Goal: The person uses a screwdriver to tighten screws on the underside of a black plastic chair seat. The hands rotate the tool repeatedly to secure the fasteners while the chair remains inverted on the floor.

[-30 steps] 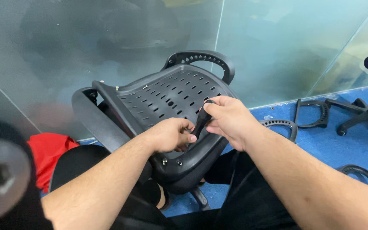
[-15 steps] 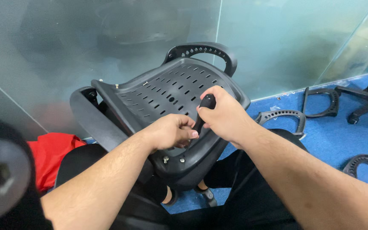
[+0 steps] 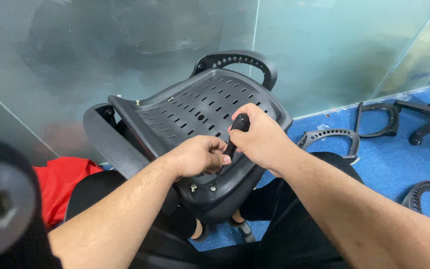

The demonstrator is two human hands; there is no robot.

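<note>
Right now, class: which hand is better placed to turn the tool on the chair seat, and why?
Probably the right hand: it is wrapped round the black tool handle, which stands on the perforated seat. The left hand only pinches low at the shaft, so it suits steadying.

A black perforated chair seat shell [image 3: 200,112] lies tilted across the person's lap. The right hand [image 3: 262,139] is wrapped around a black tool handle [image 3: 238,124] set upright against the shell; the left hand [image 3: 200,155] pinches low by the shaft, perhaps steadying its tip. Loose black armrests [image 3: 332,139] lie on the blue floor [image 3: 389,159], beside a frosted glass wall [image 3: 324,50].
</note>
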